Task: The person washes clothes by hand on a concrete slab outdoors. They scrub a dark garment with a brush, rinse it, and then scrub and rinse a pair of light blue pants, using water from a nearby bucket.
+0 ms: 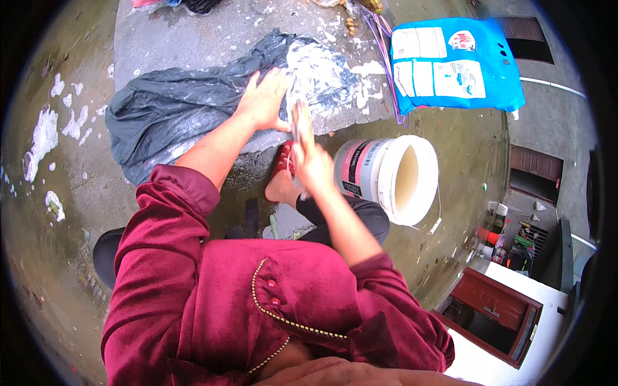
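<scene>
A wet dark grey cloth garment [174, 91] lies bunched across a concrete slab [231, 24], its right part covered in white suds [318, 72]. My left hand [263, 99] rests on the cloth at the edge of the suds, fingers spread. At the near edge of the suds is my right hand [311, 159], its fingers curled round a slim object, probably a brush, which is blurred and mostly hidden by the hand.
A white plastic bucket [386, 178] with a wire handle stands right of my right hand. A blue plastic bag [456, 65] and wire hangers [386, 62] are at the slab's right edge. My foot in a red shoe [282, 169] is below the slab. Foam patches [43, 140] dot the wet ground.
</scene>
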A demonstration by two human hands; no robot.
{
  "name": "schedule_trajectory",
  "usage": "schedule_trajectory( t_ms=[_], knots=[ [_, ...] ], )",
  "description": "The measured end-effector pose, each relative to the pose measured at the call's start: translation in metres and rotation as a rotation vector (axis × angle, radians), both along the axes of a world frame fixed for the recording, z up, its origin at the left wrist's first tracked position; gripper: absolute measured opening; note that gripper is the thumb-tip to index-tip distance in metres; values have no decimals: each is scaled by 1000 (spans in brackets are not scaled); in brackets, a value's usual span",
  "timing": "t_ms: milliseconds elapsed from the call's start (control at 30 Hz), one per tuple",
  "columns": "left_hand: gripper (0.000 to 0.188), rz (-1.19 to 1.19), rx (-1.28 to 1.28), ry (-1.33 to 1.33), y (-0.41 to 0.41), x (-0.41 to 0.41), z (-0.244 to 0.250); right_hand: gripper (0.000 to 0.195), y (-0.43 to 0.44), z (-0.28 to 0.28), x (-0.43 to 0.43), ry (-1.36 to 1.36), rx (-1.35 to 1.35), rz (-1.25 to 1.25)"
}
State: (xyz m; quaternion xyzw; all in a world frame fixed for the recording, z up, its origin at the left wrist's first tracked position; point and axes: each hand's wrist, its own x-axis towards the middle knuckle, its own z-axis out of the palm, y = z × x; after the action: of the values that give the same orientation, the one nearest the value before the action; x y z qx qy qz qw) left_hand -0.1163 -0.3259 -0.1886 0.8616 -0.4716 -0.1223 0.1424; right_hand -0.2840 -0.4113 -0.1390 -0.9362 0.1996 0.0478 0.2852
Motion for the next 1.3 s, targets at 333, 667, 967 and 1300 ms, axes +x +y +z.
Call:
schedule_trajectory(
  t_ms=[333,667,967,1300],
  knots=[
    [117,-27,-25,39,-5,-2,1,67,-44,-28,82,42,-311,-87],
    [115,-47,-45,-13,-13,-5,3,58,-79,-30,126,120,-351,-74],
    [115,-9,8,12,-2,-1,5,71,-9,5,24,-85,26,-13],
    [115,-3,-29,13,-1,3,-4,75,3,1,9,82,30,-87]
  ],
)
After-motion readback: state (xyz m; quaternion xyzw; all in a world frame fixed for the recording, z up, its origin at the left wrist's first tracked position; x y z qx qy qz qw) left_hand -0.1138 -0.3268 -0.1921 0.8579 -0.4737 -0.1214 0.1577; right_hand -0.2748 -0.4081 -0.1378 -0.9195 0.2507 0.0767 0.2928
